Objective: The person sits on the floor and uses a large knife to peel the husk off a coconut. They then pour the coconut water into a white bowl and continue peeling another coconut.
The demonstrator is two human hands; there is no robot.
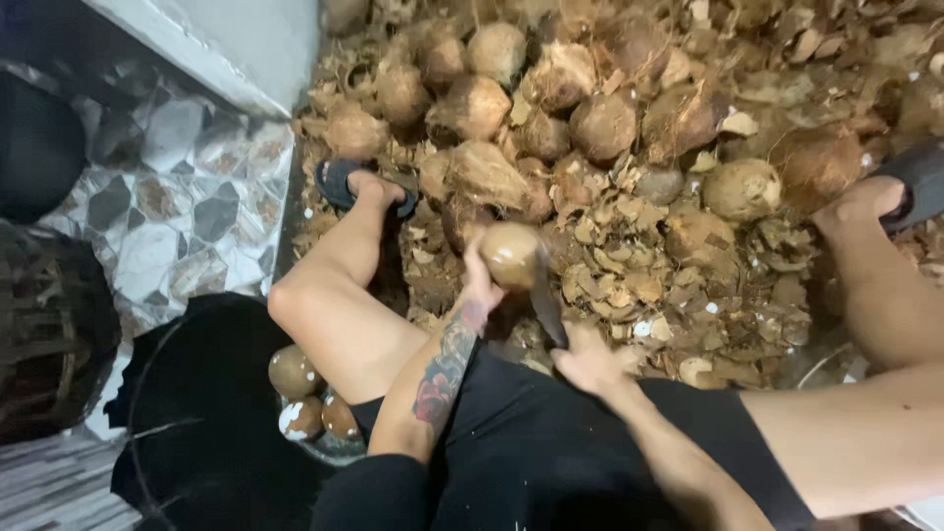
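My left hand [480, 285] grips a round brown coconut [511, 254] and holds it up in front of my lap. My right hand [588, 359] is closed on the handle of a dark knife [547, 300], whose blade points up and touches the coconut's right side. My tattooed left forearm [442, 374] runs down toward my black shorts. I sit with both legs spread, feet in dark sandals.
A big heap of husked coconuts [551, 98] and loose husk chips [629, 285] covers the ground ahead. Three peeled coconuts lie in a container [310, 403] by my left thigh. A tiled stone floor [167, 216] and a dark basket [49, 324] lie left.
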